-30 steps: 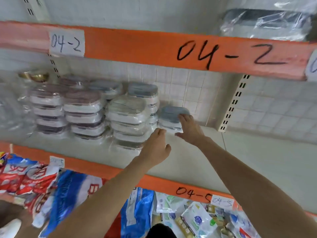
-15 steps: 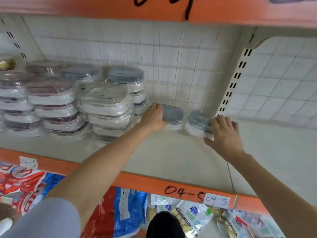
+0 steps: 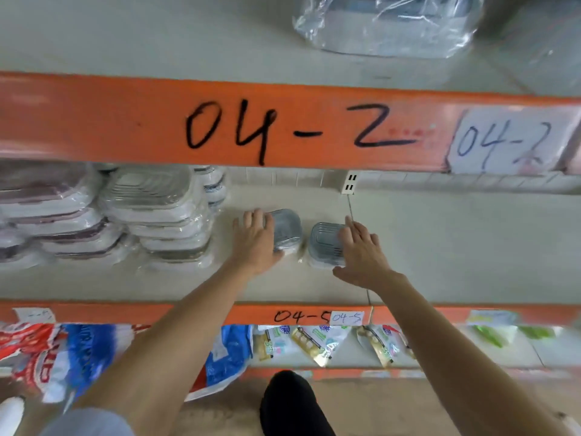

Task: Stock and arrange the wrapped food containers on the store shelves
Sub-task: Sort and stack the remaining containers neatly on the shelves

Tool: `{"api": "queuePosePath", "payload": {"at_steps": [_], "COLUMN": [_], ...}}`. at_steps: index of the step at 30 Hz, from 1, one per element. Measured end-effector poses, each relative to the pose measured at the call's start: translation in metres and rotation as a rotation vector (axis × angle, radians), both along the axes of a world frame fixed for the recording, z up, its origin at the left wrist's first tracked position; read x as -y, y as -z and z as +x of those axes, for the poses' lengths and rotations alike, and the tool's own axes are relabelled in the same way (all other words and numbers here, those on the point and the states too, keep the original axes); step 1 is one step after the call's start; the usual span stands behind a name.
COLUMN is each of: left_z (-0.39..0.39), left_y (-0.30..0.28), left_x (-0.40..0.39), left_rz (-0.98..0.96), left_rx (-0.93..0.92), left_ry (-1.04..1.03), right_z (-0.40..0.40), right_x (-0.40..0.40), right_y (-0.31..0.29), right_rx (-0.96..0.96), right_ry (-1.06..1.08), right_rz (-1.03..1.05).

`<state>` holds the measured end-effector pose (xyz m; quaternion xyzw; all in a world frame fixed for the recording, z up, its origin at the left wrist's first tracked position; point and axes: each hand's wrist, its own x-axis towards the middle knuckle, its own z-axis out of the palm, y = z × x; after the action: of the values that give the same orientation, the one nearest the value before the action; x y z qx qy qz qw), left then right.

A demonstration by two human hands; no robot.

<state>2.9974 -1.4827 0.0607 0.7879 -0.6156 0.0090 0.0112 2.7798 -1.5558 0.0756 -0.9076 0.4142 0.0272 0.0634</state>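
Two small wrapped containers with grey-blue lids stand side by side on the middle shelf [image 3: 440, 247]. My left hand [image 3: 256, 243] lies with straight fingers against the left side of the left container [image 3: 287, 231]. My right hand [image 3: 361, 253] rests, fingers spread, on the right side of the right container [image 3: 323, 243]. A narrow gap separates the two containers. To their left stand stacks of larger wrapped containers [image 3: 157, 215], some with purple lids [image 3: 47, 209], some with clear or grey ones.
The orange rail marked 04-2 [image 3: 283, 130] hangs just above the hands. A big wrapped container [image 3: 386, 23] sits on the top shelf. The lower shelf, behind an orange rail marked 04-5 [image 3: 301, 316], holds bagged goods [image 3: 63, 350]. Bare shelf extends to the right.
The view has pulled back and risen. Both hands still touch the two small containers, which now stand a little nearer the shelf's front and closer together.
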Motion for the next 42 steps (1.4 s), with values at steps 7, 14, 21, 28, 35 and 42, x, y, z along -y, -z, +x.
{"api": "queuePosePath", "payload": {"at_steps": [7,14,21,28,35,42], "left_z": [-0.01,-0.021,-0.048,-0.051,-0.062,-0.05], "left_y": [-0.01,-0.044,-0.1,-0.214,-0.306,-0.384], "left_x": [-0.042,-0.08,-0.16,-0.195,-0.203,-0.17], "left_rz": [0.144,0.086,0.057,-0.186,-0.503,-0.558], "left_rx": [-0.143,-0.172,-0.192,-0.126,-0.119,-0.355], "left_ry": [-0.01,0.03,0.195,0.32,0.347,0.168], "right_z": [-0.013,-0.017,-0.062,-0.087,-0.117,-0.087], "right_x": [-0.047,-0.062,-0.127,-0.169,-0.179,-0.143], "right_y": [-0.009,-0.043,-0.1,-0.21,-0.304,-0.372], "right_rx": [-0.065,-0.033,-0.049,0.034,0.266,0.429], "right_ry": [0.051,0.054,-0.085,-0.113,-0.084,0.015], "right_rz": [0.047,-0.004,0.048,-0.128,-0.333,-0.375]}}
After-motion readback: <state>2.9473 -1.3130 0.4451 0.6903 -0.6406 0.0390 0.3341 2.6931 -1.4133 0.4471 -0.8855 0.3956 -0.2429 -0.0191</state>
